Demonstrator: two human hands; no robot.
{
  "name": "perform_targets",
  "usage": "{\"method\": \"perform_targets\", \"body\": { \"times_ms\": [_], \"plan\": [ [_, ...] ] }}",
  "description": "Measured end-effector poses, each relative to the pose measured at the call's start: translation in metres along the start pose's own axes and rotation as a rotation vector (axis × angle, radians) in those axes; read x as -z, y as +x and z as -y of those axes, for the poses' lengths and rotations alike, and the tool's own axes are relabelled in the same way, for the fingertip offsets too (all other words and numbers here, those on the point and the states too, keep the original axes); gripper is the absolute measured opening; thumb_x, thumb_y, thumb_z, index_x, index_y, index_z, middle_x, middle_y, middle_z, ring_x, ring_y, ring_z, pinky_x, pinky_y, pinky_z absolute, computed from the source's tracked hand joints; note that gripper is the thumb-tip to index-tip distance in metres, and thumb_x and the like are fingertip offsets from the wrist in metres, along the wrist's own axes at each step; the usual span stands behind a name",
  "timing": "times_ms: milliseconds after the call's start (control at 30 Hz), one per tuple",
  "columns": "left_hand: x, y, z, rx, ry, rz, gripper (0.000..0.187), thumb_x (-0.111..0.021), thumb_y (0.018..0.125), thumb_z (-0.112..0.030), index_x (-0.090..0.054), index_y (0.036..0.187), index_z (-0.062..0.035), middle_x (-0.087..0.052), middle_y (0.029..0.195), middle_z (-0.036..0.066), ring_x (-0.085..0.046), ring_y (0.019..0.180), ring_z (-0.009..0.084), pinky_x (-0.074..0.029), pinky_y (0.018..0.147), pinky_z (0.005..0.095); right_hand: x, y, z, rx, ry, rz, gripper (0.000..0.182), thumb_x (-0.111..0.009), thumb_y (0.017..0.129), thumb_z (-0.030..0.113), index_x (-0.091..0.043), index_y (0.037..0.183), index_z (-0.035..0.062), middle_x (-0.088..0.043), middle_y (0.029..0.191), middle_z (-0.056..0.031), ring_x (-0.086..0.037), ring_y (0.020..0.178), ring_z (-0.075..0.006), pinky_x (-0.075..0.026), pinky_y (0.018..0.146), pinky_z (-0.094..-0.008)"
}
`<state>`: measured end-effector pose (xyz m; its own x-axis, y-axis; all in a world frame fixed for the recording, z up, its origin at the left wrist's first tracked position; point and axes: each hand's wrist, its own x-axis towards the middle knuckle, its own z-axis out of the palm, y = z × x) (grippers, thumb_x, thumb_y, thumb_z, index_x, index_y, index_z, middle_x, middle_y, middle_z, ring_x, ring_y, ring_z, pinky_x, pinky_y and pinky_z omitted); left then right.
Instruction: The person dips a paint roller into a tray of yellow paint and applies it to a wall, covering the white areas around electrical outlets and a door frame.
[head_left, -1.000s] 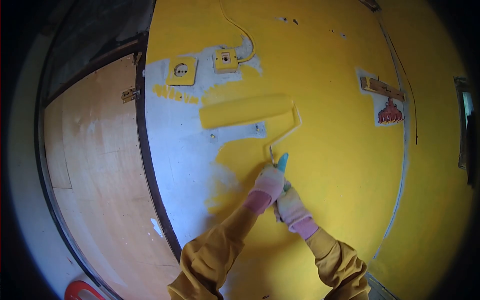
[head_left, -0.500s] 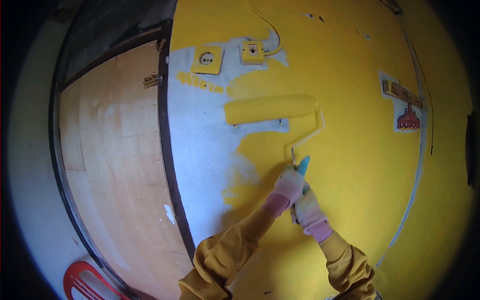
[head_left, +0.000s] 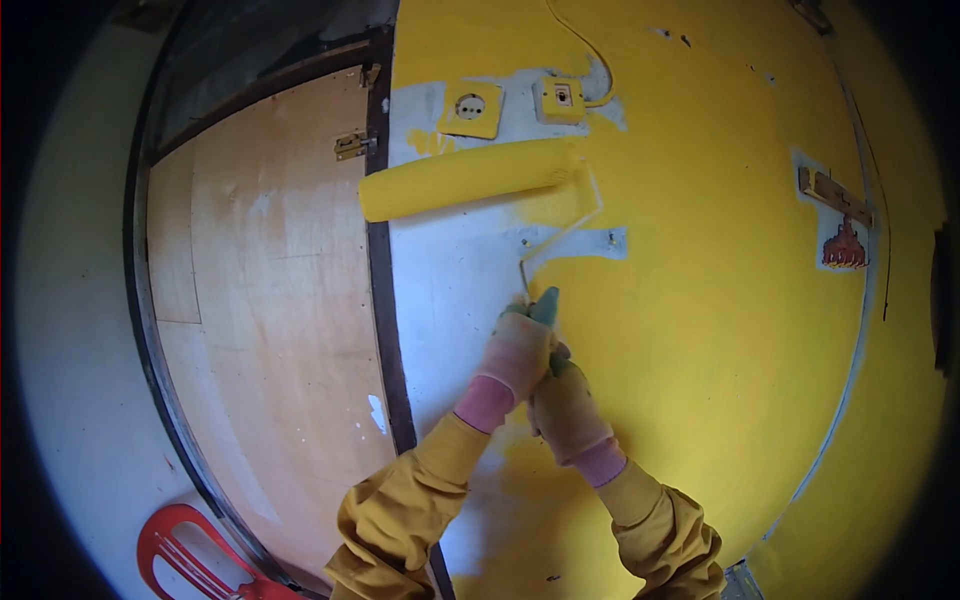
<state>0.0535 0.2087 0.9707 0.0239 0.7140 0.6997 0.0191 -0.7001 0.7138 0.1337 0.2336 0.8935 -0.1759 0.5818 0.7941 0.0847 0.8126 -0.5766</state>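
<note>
Both gloved hands grip the handle of a paint roller (head_left: 470, 182). My left hand (head_left: 514, 352) is closed round it on top, just under the bent wire frame; my right hand (head_left: 570, 408) is closed lower down, close behind the left. Most of the handle is hidden by the gloves. The wide yellow sleeve of the roller lies nearly level, its left end overlapping the dark door frame (head_left: 388, 330) in this view. Behind it is a wall (head_left: 700, 350) partly yellow, with a pale unpainted strip (head_left: 430, 300) along the frame.
Above the roller sit a wall socket (head_left: 470, 108) and a switch box (head_left: 561, 99) with a yellow cable. A wooden door (head_left: 270, 300) with a brass bolt (head_left: 352, 145) stands left. A red plastic chair (head_left: 185, 550) is at lower left. Wooden strip (head_left: 835, 195) hangs at right.
The roller and both hands have shifted left and slightly up, toward the door frame. The view has turned a little, so the wall and door appear farther right.
</note>
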Motion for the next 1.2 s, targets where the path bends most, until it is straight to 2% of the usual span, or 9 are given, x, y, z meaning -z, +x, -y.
{"method": "perform_targets", "body": {
  "times_ms": [267, 367, 467, 533, 767, 867, 1000, 1067, 1200],
  "plan": [
    [0.073, 0.022, -0.002, 0.286, 0.068, 0.076, 0.031, -0.047, 0.080, -0.027, -0.046, 0.092, 0.0018, -0.053, 0.068, 0.011, -0.055, 0.059, 0.0213, -0.044, 0.056, 0.0301, -0.071, 0.028, -0.021, -0.200, 0.588, 0.193, 0.029, -0.033, 0.086, 0.038, -0.042, 0.085, 0.0102, -0.043, 0.054, -0.0014, -0.045, 0.041, -0.0141, -0.036, 0.036, -0.0267],
    [0.080, -0.018, 0.041, 0.190, 0.166, 0.061, 0.030, -0.045, 0.081, -0.031, -0.047, 0.080, -0.0016, -0.047, 0.060, 0.006, -0.047, 0.054, 0.0160, -0.040, 0.052, 0.0277, -0.097, -0.012, -0.016, 0.063, -0.069, -0.118, 0.030, -0.026, 0.087, 0.038, -0.042, 0.086, 0.0118, -0.043, 0.053, -0.0017, -0.042, 0.037, -0.0140, -0.034, 0.034, -0.0262],
    [0.090, -0.008, 0.054, 0.029, 0.267, 0.112, 0.033, -0.045, 0.082, -0.035, -0.047, 0.068, -0.0050, -0.042, 0.053, 0.000, -0.039, 0.047, 0.0102, -0.035, 0.047, 0.0251, -0.100, -0.022, -0.022, -0.173, 0.027, -0.074, 0.036, -0.053, 0.066, 0.007, -0.044, 0.100, -0.0027, -0.047, 0.097, -0.0224, -0.052, 0.080, -0.0287, -0.044, 0.067, -0.0302],
    [0.093, 0.013, 0.025, 0.061, 0.074, 0.156, 0.032, -0.046, 0.082, -0.034, -0.047, 0.069, -0.0047, -0.041, 0.052, 0.000, -0.038, 0.046, 0.0104, -0.036, 0.046, 0.0252, -0.092, 0.010, 0.008, 0.049, -0.046, -0.075, 0.025, -0.029, 0.087, 0.033, -0.041, 0.087, 0.0103, -0.043, 0.052, -0.0025, -0.040, 0.034, -0.0144, -0.033, 0.031, -0.0265],
    [0.098, 0.006, 0.060, 0.030, 0.084, 0.115, 0.028, -0.049, 0.081, -0.031, -0.048, 0.075, -0.0032, -0.040, 0.052, 0.001, -0.045, 0.049, 0.0117, -0.039, 0.048, 0.0274, -0.106, 0.003, 0.004, -0.095, -0.014, -0.089, 0.025, -0.036, 0.085, 0.031, -0.042, 0.090, 0.0073, -0.045, 0.053, -0.0033, -0.042, 0.036, -0.0130, -0.036, 0.034, -0.0256],
    [0.101, -0.008, 0.073, -0.014, 0.263, 0.107, 0.024, -0.049, 0.080, -0.027, -0.048, 0.077, -0.0028, -0.042, 0.055, 0.001, -0.046, 0.051, 0.0117, -0.041, 0.049, 0.0280, -0.113, -0.016, -0.017, 0.372, -0.493, -0.327, 0.025, -0.039, 0.084, 0.030, -0.042, 0.090, 0.0057, -0.043, 0.052, -0.0030, -0.041, 0.036, -0.0117, -0.035, 0.032, -0.0247],
    [0.112, 0.030, 0.045, -0.292, 0.440, 0.229, 0.019, -0.049, 0.079, -0.021, -0.048, 0.074, -0.0029, -0.044, 0.057, 0.001, -0.047, 0.051, 0.0117, -0.040, 0.049, 0.0271, -0.105, 0.020, 0.031, -0.110, -0.064, -0.110, 0.028, -0.039, 0.084, 0.030, -0.043, 0.094, 0.0042, -0.044, 0.052, -0.0040, -0.043, 0.036, -0.0124, -0.035, 0.033, -0.0248],
    [0.106, 0.022, 0.012, 0.262, -0.361, 0.143, 0.019, -0.047, 0.080, -0.020, -0.048, 0.072, -0.0034, -0.044, 0.055, 0.002, -0.047, 0.050, 0.0123, -0.040, 0.049, 0.0266, -0.106, 0.027, 0.034, -0.181, 0.002, -0.060, 0.029, -0.039, 0.084, 0.030, -0.043, 0.096, 0.0039, -0.044, 0.051, -0.0040, -0.043, 0.036, -0.0125, -0.035, 0.033, -0.0250],
    [0.118, -0.001, 0.061, -0.063, 0.342, 0.208, 0.027, -0.046, 0.083, -0.029, -0.048, 0.071, -0.0043, -0.044, 0.053, 0.003, -0.045, 0.048, 0.0121, -0.040, 0.049, 0.0268, -0.118, -0.013, 0.037, -0.179, -0.023, -0.095, 0.026, -0.037, 0.085, 0.029, -0.043, 0.094, 0.0046, -0.043, 0.051, -0.0038, -0.043, 0.036, -0.0130, -0.035, 0.032, -0.0254]
  ]
}}
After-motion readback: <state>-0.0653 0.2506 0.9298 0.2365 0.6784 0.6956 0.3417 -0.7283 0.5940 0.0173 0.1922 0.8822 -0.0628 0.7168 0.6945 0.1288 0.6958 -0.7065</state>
